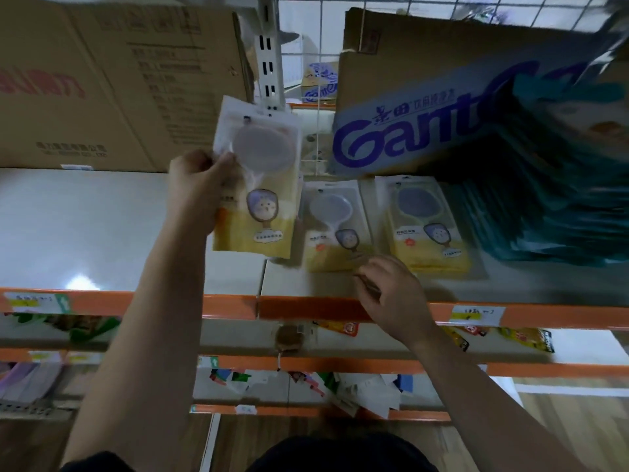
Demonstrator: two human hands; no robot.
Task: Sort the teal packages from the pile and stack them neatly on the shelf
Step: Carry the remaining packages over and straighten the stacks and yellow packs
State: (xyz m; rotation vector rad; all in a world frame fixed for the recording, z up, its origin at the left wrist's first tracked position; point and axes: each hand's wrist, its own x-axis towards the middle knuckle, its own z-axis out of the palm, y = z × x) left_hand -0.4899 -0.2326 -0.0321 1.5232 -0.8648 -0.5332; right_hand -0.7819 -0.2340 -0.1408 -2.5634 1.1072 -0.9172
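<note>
Left hand [195, 185] grips a yellow package [258, 185], lifted above the shelf [85, 233]. Right hand [388, 291] is at the front edge, fingers curled at a second yellow package [335, 226], grasp unclear. Teal packages [544, 216] sit stacked at the shelf's right end.

One wide-angle camera is sitting on the person's head, facing forward and down at the shelf [85, 226] from close by, taking in the left hand [200, 185], right hand [391, 294] and lower shelves [340, 364].
</note>
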